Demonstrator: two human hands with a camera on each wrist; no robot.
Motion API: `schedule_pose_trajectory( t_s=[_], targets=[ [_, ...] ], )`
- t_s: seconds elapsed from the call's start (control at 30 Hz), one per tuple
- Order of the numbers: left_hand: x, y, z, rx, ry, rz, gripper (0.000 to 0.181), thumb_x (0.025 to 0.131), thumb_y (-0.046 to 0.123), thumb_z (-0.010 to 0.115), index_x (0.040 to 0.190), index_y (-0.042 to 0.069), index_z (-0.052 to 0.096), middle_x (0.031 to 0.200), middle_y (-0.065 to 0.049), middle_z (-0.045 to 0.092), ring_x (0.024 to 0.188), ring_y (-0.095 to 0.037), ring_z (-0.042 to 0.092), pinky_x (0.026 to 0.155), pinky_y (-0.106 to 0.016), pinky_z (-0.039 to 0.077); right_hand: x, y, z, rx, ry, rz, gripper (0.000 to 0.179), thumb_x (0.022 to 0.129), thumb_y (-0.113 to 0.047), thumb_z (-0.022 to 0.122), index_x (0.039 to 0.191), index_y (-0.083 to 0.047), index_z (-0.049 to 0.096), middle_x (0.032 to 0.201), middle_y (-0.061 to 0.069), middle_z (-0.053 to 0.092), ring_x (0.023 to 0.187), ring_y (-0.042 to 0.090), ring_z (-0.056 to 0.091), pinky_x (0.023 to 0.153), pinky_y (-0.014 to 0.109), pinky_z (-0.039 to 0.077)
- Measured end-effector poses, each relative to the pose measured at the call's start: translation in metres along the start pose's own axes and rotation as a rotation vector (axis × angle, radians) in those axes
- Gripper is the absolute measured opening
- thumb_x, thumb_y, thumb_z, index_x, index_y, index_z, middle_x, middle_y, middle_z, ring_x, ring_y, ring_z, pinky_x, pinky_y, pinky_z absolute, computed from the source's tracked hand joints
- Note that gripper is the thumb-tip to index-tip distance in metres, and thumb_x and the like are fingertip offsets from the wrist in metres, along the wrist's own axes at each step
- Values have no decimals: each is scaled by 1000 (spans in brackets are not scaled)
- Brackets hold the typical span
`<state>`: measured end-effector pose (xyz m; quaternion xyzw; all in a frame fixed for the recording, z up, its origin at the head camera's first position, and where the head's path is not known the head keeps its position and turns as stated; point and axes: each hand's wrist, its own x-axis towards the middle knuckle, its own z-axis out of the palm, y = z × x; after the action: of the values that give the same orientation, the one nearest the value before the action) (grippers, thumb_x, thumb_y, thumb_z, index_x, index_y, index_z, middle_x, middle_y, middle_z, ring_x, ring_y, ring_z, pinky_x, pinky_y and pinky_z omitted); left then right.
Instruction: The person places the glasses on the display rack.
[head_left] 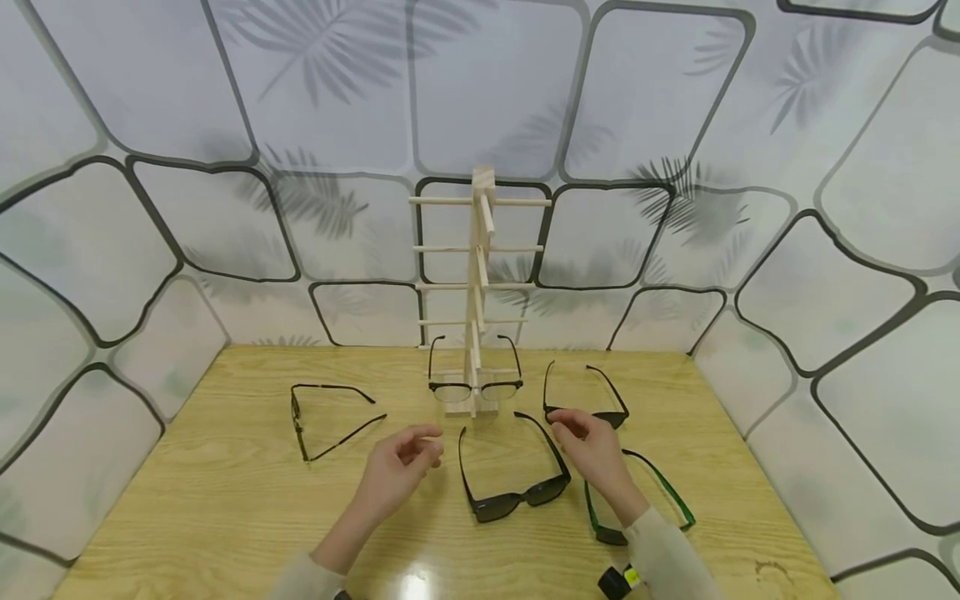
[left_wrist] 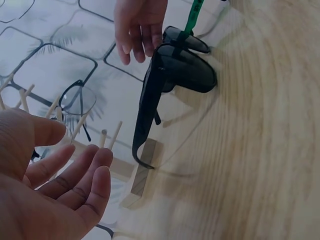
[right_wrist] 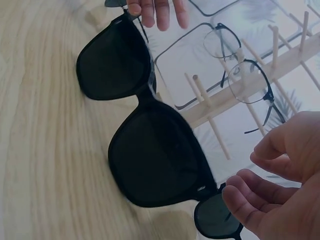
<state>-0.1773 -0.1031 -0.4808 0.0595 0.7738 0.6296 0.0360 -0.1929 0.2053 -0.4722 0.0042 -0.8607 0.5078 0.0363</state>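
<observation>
Head view: the black sunglasses [head_left: 506, 505] lie on the table [head_left: 195, 525] between the left hand [head_left: 397, 468] and right hand [head_left: 596, 458], neither clearly nearer; long axis left-right, right end farther, front facing near, open end far. Left wrist view: left hand empty, fingers loosely bent. Right wrist view: right hand likewise empty.

You face a pale back wall [head_left: 487, 100] with grey-black rounded outlines [head_left: 367, 282] and feathery leaves [head_left: 322, 42] | similar side walls [head_left: 82, 242] flank you | your yellowish wood-grained worktop [head_left: 195, 500] catches a bright glare [head_left: 415, 583] near you

Black sunglasses [right_wrist: 147, 99] near the right hand [right_wrist: 292, 199]
</observation>
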Motion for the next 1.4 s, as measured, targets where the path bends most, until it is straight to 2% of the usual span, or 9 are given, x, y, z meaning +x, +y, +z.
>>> schedule_pose_trajectory(
  t_s=[0.23,0.47,0.57,0.8,1.0,1.23,1.4],
  targets=[
    [-7,-3,9,-2,-41,-2,30,101,14,72,127,0,71,100,-20,76,85,-27,74,66,-20,53,-2,3,-1,-59,-4,-11,22,104,-11,67,123,-3,76,113,14,77,83,14,68,68,23,54],
    [-10,-11,19,9,-66,9,30,100,10,71,127,-3,70,98,-19,77,85,-33,75,67,-21,55,-5,7,-1,-124,-13,-25,22,103,-13,68,122,-6,77,116,8,78,100,19,71,82,29,57],
    [-12,-14,22,1,-84,8,33,100,10,71,129,-5,69,99,-20,77,85,-33,75,65,-21,55,-5,9,0,-134,-20,-29,22,103,-12,68,122,-6,77,115,8,77,101,20,71,85,32,57],
    [-17,-15,28,-3,-101,-4,37,100,13,72,130,-7,67,99,-17,77,84,-31,76,68,-22,58,-7,11,2,-148,-24,-37,20,102,-10,68,119,-8,78,109,6,77,94,17,70,77,28,55],
    [-20,-18,32,-8,-99,-7,36,99,13,73,129,-7,68,97,-16,77,80,-26,75,64,-21,56,-7,12,4,-147,-37,-31,20,100,-8,69,118,-5,78,106,6,78,90,15,69,75,26,55],
    [-20,-21,34,-1,-139,-5,36,100,11,72,131,-7,67,97,-16,78,80,-27,75,64,-21,56,-7,15,6,-147,-63,-31,20,100,-8,69,117,-4,79,108,7,77,91,15,69,77,26,56],
    [-20,-23,35,-10,-144,-5,37,98,10,73,131,-6,67,95,-17,78,78,-26,74,61,-20,53,-7,16,5,-139,-77,-31,20,100,-8,69,117,-3,78,108,7,77,87,14,69,73,26,56]
  ],
)
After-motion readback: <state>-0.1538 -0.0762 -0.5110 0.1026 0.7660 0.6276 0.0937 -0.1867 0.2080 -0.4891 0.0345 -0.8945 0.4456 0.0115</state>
